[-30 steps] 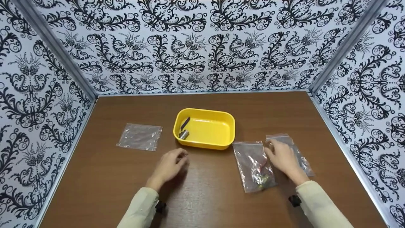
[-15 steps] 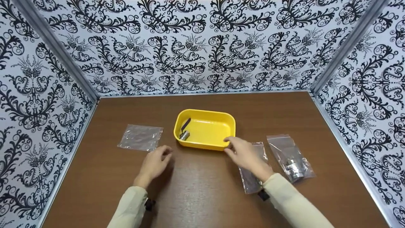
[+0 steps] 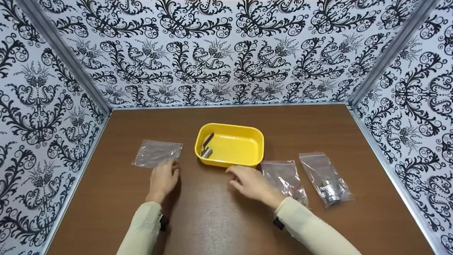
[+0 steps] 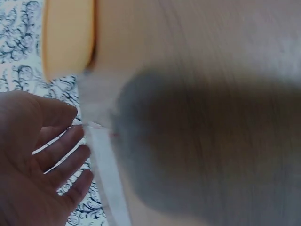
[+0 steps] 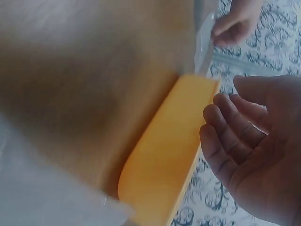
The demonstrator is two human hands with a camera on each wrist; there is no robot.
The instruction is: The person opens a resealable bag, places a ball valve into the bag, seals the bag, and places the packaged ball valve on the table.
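At the left of the brown wood-grain table (image 3: pixel 212 226), a flat, clear plastic bag (image 3: pixel 154 153) lies with its near right corner overlapped by the left hand (image 3: pixel 163 180); whether they touch cannot be told. That hand's fingers are loosely bent, thumb apart, holding nothing. Next comes a yellow, rounded-rectangular tray (image 3: pixel 217 163), with a silver metal valve (image 3: pixel 207 152) with a dark lever resting inside its left end. The right hand (image 3: pixel 252 183), relaxed and empty, is just in front of the tray's near wall. Beside its forearm lies a glossy transparent zip bag (image 3: pixel 279 171), partly covered by the arm. Farthest right, a tilted see-through pouch (image 3: pixel 315 164) contains a shiny silver metal part (image 3: pixel 331 193).
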